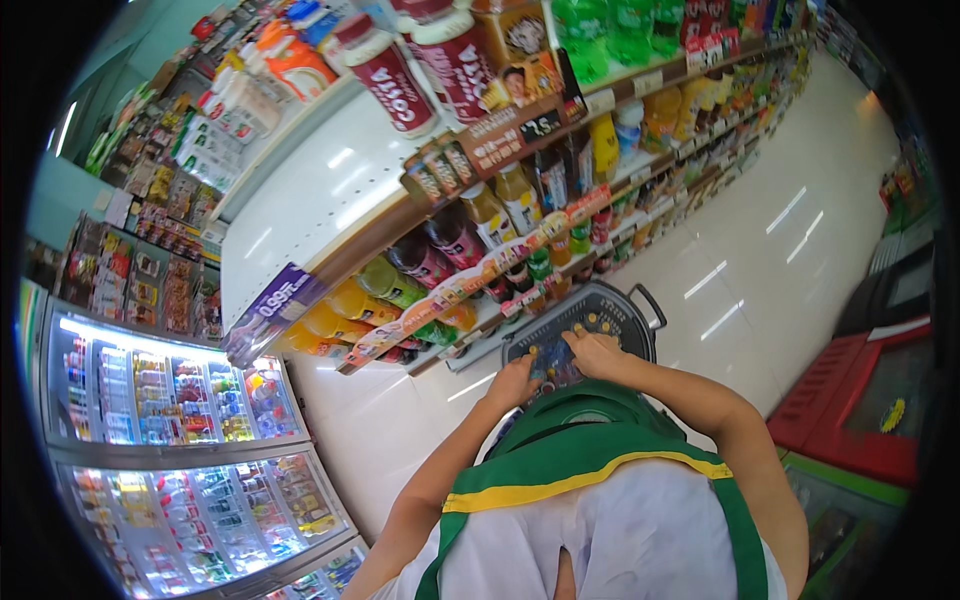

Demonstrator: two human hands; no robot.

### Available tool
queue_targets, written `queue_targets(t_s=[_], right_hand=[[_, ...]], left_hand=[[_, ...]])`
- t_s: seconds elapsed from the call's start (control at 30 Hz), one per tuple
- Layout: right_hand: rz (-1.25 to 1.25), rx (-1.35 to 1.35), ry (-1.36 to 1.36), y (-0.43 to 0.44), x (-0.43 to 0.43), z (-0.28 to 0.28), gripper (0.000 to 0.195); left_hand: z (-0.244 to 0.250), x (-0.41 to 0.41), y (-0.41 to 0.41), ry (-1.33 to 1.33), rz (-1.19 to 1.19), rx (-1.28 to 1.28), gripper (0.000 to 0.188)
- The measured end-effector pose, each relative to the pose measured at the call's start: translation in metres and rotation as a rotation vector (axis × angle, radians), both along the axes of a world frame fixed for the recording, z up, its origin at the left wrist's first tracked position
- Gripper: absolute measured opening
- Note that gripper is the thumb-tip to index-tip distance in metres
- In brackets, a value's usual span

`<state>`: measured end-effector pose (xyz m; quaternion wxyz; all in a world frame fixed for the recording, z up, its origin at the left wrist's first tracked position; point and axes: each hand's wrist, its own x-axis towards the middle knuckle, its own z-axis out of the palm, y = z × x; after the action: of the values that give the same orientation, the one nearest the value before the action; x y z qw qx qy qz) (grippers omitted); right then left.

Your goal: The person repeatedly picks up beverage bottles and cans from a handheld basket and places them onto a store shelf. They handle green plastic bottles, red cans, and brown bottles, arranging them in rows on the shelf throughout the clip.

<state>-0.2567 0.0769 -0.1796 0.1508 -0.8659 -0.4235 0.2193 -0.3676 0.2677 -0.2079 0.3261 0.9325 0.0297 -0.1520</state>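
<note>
A dark grey plastic basket stands low before me, filled with several capped bottles. My left hand reaches in at its left side, fingertips at a yellow bottle cap. Further right, my right hand extends over the bottles, its fingers bent down among the caps. Whether either hand grips a bottle cannot be made out. A green apron with yellow trim covers my front, just behind the basket.
Drink shelving runs diagonally beside the basket, with Costa bottles on an upper shelf. Lit glass-door coolers stand at left. Red and green-rimmed chest units line the right. Pale tiled floor lies between.
</note>
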Motion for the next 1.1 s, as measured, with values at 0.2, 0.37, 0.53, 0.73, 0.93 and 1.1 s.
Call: queue_targets(t_s=[0.2,0.37,0.53,0.73,0.93,1.1], right_hand=[[-0.106,-0.062,0.189,-0.020,-0.023,-0.053,0.037],[-0.178,-0.122,0.379,-0.035,-0.041,-0.102,0.033],[-0.268,-0.191,0.545,-0.047,-0.055,-0.174,0.046],[-0.337,-0.282,0.694,-0.046,-0.065,-0.271,0.050],[-0.412,-0.365,0.891,-0.029,-0.070,-0.382,0.042],[-0.638,-0.236,1.135,0.013,-0.120,-0.522,0.034]], left_hand=[[-0.026,-0.009,-0.011,0.242,-0.078,-0.017,0.049],[-0.060,-0.017,-0.018,0.434,-0.126,-0.061,0.051],[-0.108,-0.012,-0.025,0.579,-0.190,-0.032,0.047],[-0.198,0.001,-0.029,0.741,-0.052,-0.048,0.047],[-0.291,0.010,-0.033,0.888,-0.042,-0.027,0.043],[-0.364,0.008,-0.038,0.838,0.025,-0.054,0.039]])
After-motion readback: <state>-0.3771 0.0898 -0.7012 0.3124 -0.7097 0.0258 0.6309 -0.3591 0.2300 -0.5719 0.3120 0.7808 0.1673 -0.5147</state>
